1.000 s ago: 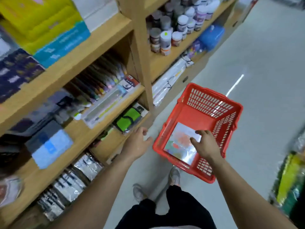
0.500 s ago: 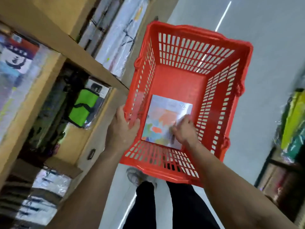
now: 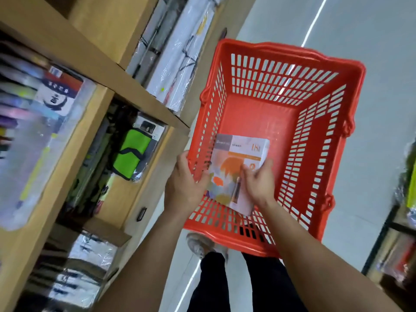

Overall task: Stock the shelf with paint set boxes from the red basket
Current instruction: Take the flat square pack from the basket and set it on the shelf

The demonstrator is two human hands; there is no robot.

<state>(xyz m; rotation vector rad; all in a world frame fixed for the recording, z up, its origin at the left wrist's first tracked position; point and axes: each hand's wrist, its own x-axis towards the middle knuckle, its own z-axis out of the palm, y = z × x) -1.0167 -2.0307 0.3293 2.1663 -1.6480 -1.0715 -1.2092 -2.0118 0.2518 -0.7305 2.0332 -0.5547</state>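
While standing in a shop aisle, looking down on pale grey glossy floor (image 3: 371,52) with a bright strip of ceiling light mirrored in it. At 9 o'clock, wooden shelf (image 3: 144,95) in tiers, crowded with plastic-wrapped stationery, much of it blurred; a green pouch (image 3: 131,154) in clear wrap in the lower bay, long white wrapped packs (image 3: 177,59) standing at 11 o'clock. At 3 o'clock, the edge of another rack (image 3: 396,233), blurred. Dark trousers and one grey shoe (image 3: 200,244) at 6 o'clock.

Red basket (image 3: 315,136) at centre, slotted walls, floor bare apart from one paint set box (image 3: 236,167). Left hand (image 3: 184,183) clamped over the basket's 9 o'clock rim, fingers inside the wall, just beside the box; contact with the box cannot be told. Right hand (image 3: 258,181) closed on the box's 4 o'clock edge, thumb on its printed face. Box tilted, its near end raised above the basket's near wall, its far end low inside.

Against half a second ago: box then flat on the basket floor under the right hand, now gripped and tipped up; left hand at the same rim; basket closer and larger in view.
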